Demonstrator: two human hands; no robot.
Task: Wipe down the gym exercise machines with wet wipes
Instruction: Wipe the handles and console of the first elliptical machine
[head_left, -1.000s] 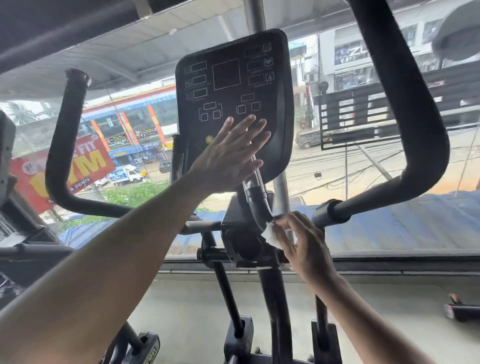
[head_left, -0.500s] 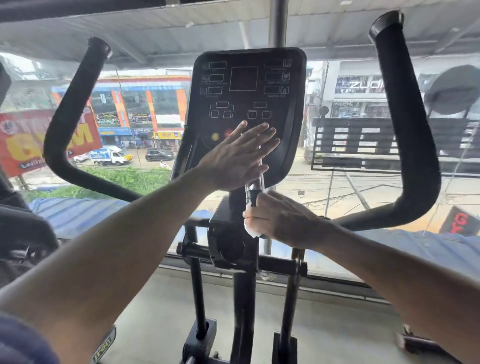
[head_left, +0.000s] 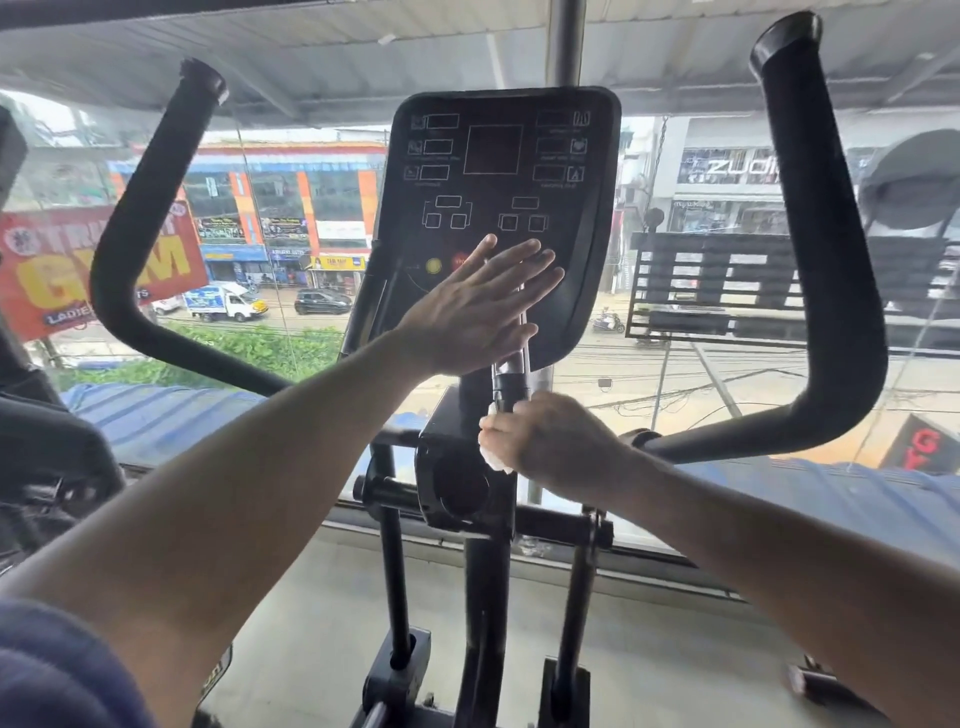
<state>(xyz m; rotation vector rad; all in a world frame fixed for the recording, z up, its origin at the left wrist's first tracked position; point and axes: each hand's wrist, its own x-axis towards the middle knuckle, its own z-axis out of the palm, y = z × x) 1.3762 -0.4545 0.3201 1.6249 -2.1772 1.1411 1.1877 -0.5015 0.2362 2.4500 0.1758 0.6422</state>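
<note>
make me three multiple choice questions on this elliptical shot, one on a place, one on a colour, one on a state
1. Where does the flat left hand rest?
A. on the lower part of the black console panel
B. on the left curved black handlebar
C. on the floor

2. What colour is the crumpled wet wipe?
A. blue
B. white
C. yellow

3. How is the right hand?
A. open and hanging free
B. flat on the window glass
C. curled round the wipe against the black centre post

Answers: 1 A, the straight fingers lie across the panel's lower half. 2 B, a white wad shows under the hand. 3 C, the hand grips the wipe at the post below the console.
</note>
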